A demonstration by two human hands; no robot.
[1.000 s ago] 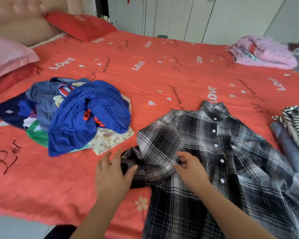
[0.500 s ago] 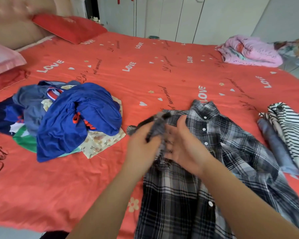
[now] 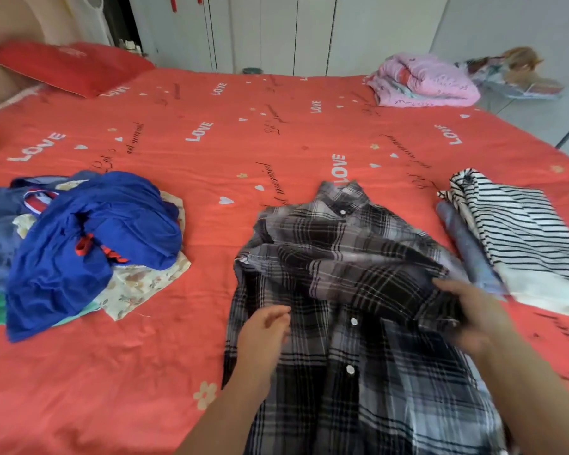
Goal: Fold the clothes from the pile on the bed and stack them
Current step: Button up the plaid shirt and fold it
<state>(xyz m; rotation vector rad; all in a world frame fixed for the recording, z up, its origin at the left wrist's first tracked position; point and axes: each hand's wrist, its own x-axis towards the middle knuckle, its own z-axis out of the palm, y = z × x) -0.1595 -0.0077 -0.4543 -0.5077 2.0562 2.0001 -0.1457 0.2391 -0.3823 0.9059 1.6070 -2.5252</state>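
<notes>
A grey and black plaid shirt lies buttoned-side up on the red bed in front of me, its left sleeve folded across the chest to the right. My right hand grips the end of that sleeve at the shirt's right side. My left hand hovers over the shirt's left edge with loosely curled fingers, holding nothing. The unfolded pile, topped by a blue garment, sits to the left. A folded striped top on a blue-grey garment lies to the right.
A pink quilt is bundled at the bed's far right corner, a red pillow at the far left. White wardrobe doors stand behind the bed. The floor shows at the far right.
The sleeve that both hands lifted at the shirt's left has been carried across the chest to the right. My left hand has let go and dropped back to the left edge.
</notes>
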